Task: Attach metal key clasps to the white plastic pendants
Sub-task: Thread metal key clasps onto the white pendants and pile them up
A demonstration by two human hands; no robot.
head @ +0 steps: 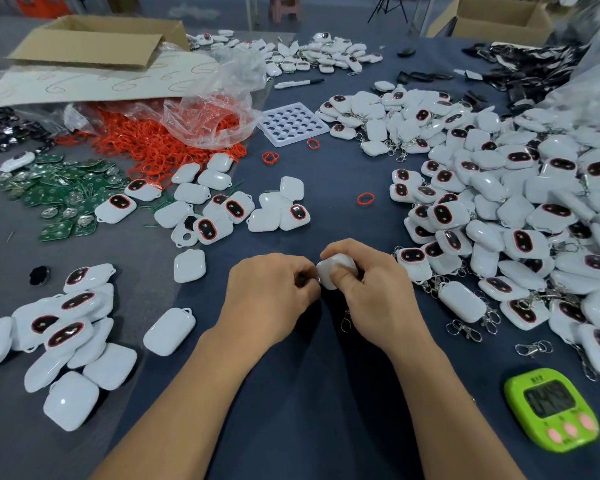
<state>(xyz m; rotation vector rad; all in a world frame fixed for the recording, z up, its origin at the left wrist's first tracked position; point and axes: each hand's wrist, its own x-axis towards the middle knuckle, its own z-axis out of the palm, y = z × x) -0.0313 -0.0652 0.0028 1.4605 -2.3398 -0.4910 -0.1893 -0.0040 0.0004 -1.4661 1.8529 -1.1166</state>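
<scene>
Both hands meet over the dark blue table cloth [291, 393], just in front of the wearer. The right hand [371, 292] is closed around 1 white plastic pendant [333, 268], thumb on its near face and fingers wrapped behind, so only its left end shows beyond the grip. The left hand [274, 292] is pinched shut at that exposed end, fingertips touching the pendant; what it pinches is hidden, though a ring of the clasp is the likely item. A metal key clasp [345, 320] hangs below the grip, between the 2 wrists; whether it is already joined to the pendant cannot be told. Judged by appearance, the pendant is a light, rigid, glossy shell, likely slippery under bare fingers, so a hold across its broad faces, as now, seems sound, leaving the small corner loop free. That loop looks thin and is probably the weak point; forcing could crack it. The clasp is small, stiff and springy, best held by its ring. To the right of the grip lies a heap of clasped pendants [499, 209]; to the left, bare pendants [66, 341].
</scene>
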